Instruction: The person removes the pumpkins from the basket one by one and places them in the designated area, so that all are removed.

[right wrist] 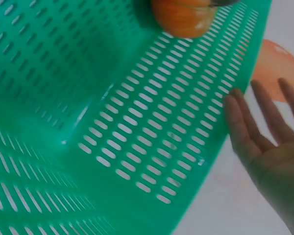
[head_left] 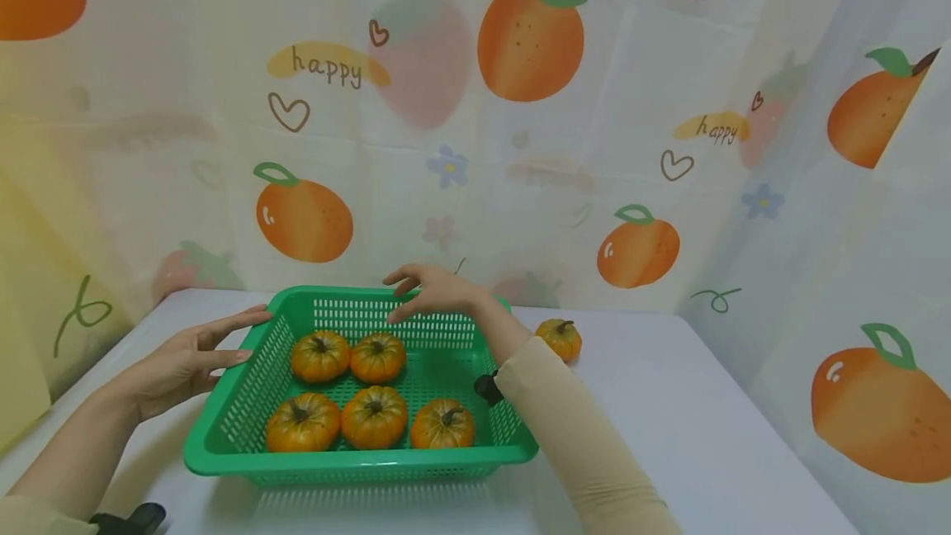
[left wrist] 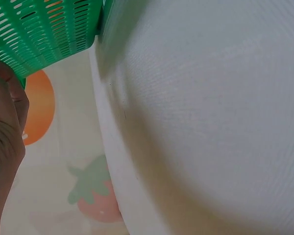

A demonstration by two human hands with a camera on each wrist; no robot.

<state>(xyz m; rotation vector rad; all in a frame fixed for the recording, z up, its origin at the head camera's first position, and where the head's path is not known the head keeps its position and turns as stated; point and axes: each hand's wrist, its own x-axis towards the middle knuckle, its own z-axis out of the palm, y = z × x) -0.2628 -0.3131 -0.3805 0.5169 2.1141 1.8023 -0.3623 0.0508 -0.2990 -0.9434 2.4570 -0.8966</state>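
A green plastic basket (head_left: 357, 459) with slotted walls holds several small orange pumpkins (head_left: 375, 418), two at the back left and three along the front. At the basket's left rim is my left hand (head_left: 189, 362), its extended fingertips and thumb at the edge. In the left wrist view, the left hand's fingers (left wrist: 7, 95) are beside the slotted wall. My right hand (head_left: 438, 291) hovers by the far rim with its fingers spread and nothing in them. The right wrist view shows that hand (right wrist: 269, 152) just outside the rim, near one pumpkin (right wrist: 186, 17) inside.
One more small pumpkin (head_left: 559, 340) sits on the white table (head_left: 669, 419), to the right of the basket beyond my right forearm. A fruit-printed curtain (head_left: 520, 213) hangs behind the table and along its sides.
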